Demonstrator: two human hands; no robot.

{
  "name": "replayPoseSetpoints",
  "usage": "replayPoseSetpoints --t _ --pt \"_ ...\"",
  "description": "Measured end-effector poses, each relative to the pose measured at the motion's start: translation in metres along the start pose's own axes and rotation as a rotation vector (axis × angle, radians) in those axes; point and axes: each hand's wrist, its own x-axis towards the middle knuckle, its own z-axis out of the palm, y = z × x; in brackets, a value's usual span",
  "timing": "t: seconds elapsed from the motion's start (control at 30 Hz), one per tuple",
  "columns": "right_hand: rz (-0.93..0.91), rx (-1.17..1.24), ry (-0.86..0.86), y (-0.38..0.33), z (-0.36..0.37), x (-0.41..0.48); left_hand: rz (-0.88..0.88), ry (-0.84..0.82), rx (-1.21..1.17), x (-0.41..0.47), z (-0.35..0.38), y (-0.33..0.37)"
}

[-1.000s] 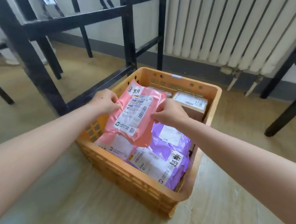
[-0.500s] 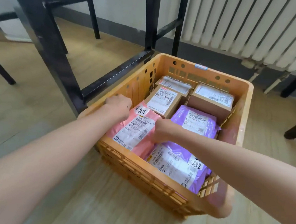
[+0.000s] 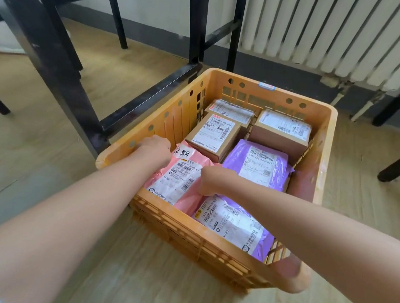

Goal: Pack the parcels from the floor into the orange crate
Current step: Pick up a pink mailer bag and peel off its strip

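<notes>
A: Head view: where is the pink parcel (image 3: 178,180)?
B: In the orange crate (image 3: 320,174), near-left corner, beside a purple parcel (image 3: 257,169). Left hand (image 3: 155,148) and right hand (image 3: 209,182) curl fingers round its edges.
A: Handling?
B: Probably light, soft, slippery film; grip the edges.

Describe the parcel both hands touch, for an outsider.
Find the orange crate on the floor. In its near-left corner lies the pink mailer bag. Only it is pink, with a handwritten white tag; neighbours are purple bags and cardboard boxes.

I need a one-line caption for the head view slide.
Left hand and right hand hold a pink parcel inside the orange crate, beside purple parcels and boxes.
</notes>
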Motion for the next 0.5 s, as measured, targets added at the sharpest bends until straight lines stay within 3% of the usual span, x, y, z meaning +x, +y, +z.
replayPoseSetpoints --t 0.27,0.5 --pt "-0.036 0.097 0.214 0.026 -0.020 -0.023 -0.020 0.157 0.227 -0.016 -0.022 0.018" --pt "-0.136 0.204 0.327 0.061 -0.061 -0.075 0.148 0.255 0.075 -0.044 -0.055 0.072"
